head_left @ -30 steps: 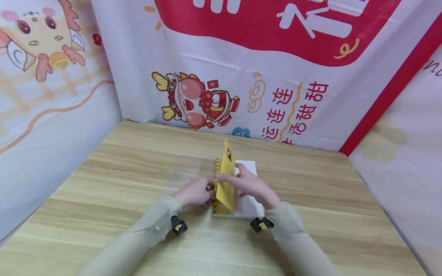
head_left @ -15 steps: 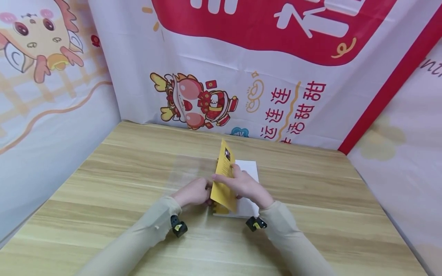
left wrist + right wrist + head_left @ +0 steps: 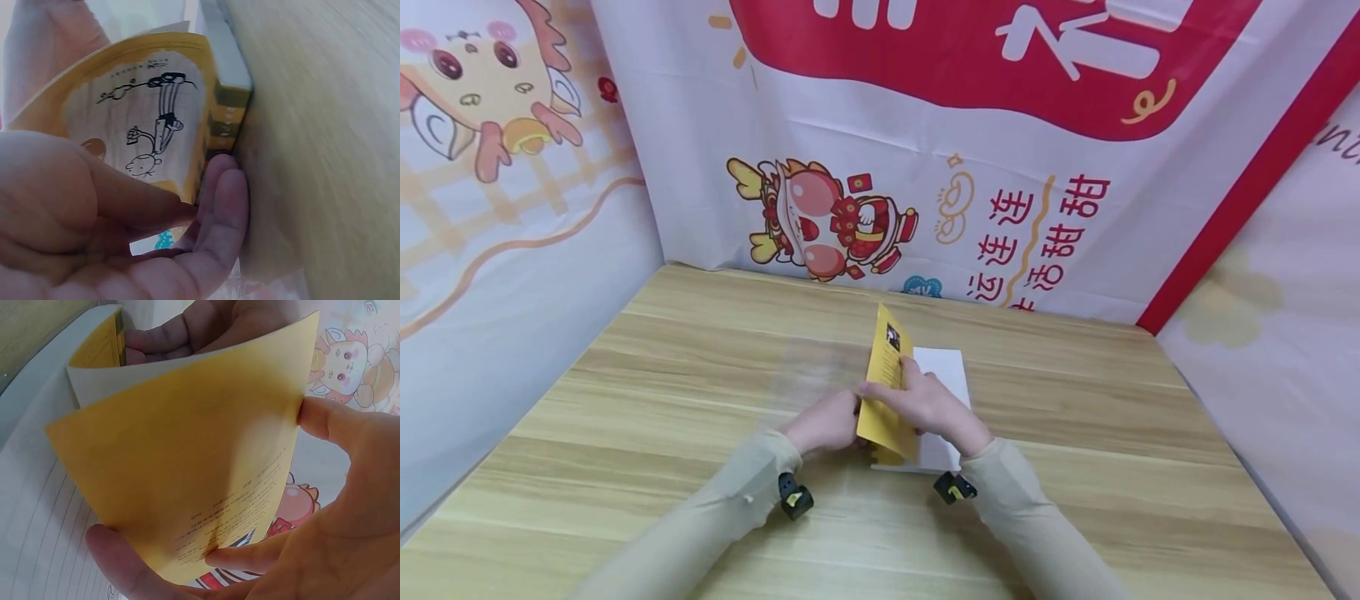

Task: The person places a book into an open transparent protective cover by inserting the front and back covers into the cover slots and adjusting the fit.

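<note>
A yellow paperback book [image 3: 942, 450] lies on the table with its front cover [image 3: 887, 375] lifted upright. In the left wrist view the cover's outside [image 3: 140, 119] shows a line-drawn cartoon boy. My left hand [image 3: 827, 421] is at the spine [image 3: 226, 119], thumb and fingers curled round its edge. My right hand [image 3: 928, 404] grips the raised cover, with the thumb at one edge and fingers against the printed yellow inside [image 3: 181, 462]. Underneath, a white lined page [image 3: 37, 519] shows. Left of the book a clear plastic sheet [image 3: 808, 367] lies flat, partly hidden by my left hand.
The wood-grain table [image 3: 1075, 500] extends around the book on all sides. A printed fabric backdrop [image 3: 865, 125] hangs along its far edge, with more fabric at the left and right sides. Each wrist wears a small black camera [image 3: 795, 497].
The cover has swung further left toward the spine, showing more of its yellow inside. My right hand has moved slightly left with it; the left hand has edged closer under the cover.
</note>
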Demonstrator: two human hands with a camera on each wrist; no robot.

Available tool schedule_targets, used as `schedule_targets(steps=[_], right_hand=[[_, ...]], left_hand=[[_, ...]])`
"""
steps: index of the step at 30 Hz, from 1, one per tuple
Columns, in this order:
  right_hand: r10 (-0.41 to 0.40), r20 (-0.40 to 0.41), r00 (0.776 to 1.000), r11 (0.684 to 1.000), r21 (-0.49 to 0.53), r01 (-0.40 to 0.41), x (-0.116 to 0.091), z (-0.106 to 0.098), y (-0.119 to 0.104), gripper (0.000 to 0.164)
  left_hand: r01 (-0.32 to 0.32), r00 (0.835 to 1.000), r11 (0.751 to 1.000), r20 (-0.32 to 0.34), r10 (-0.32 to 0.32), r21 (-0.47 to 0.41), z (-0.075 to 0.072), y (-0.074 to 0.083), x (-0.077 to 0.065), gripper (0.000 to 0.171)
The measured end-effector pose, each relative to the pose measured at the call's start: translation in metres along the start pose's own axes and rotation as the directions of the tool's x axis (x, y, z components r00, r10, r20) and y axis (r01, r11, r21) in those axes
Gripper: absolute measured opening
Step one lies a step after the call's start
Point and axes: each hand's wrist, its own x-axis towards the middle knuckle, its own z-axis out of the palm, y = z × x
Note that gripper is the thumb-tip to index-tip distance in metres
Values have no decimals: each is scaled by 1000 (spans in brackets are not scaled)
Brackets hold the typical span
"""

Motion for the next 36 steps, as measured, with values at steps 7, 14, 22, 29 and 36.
schedule_targets(steps=[7,14,22,29,36], right_hand=[[12,-17,1000,999,-51,-12,1,0,1,104],[-32,-38,999,991,-134,27,3,3,1,105],[-40,-49,998,976,-214,29,3,7,-2,101],[-10,-75,997,965,-261,-10,0,11,-3,101],[2,-84,996,961,-275,-25,0,11,-2,102]], left_hand=[[42,984,966,178,4,-254,-16,1,-1,30],[50,996,998,78,-53,34,-61,2,-8,28],[-36,999,950,44,23,310,-85,-14,-14,66],[32,994,917,87,-72,398,-74,-28,-15,99],[39,988,916,120,-94,399,-67,-36,-12,118]])
